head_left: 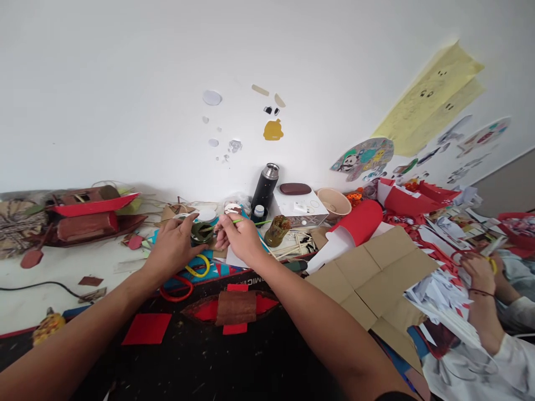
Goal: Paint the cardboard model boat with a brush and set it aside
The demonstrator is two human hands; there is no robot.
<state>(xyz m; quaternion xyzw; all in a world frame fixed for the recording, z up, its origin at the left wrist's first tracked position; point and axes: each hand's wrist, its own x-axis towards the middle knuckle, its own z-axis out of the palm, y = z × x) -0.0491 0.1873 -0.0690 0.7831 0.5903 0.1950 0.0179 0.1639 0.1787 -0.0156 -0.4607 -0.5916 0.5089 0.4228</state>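
My left hand (176, 238) curls round a small dark green pot (200, 234) on the cluttered table, holding it by the sides. In my right hand (239, 236) is a thin paintbrush with a green handle (263, 223), pinched between the fingers. Its tip points left, at the mouth of the pot; whether it touches the inside I cannot tell. Just below my hands lie scissors with a yellow handle (199, 266) and a red one (178, 297). Nearer to me, a brown-roofed model boat (236, 308) with a red inside rests on the black surface, beside a red paper square (147, 328).
Brown and red model boats (87, 227) stand at the left. Behind my hands are a black thermos (264, 186), a glass jar (277, 231) and a white box (301, 206). Cardboard (371, 275) and paper scraps fill the right, where another person's hand (478, 273) works.
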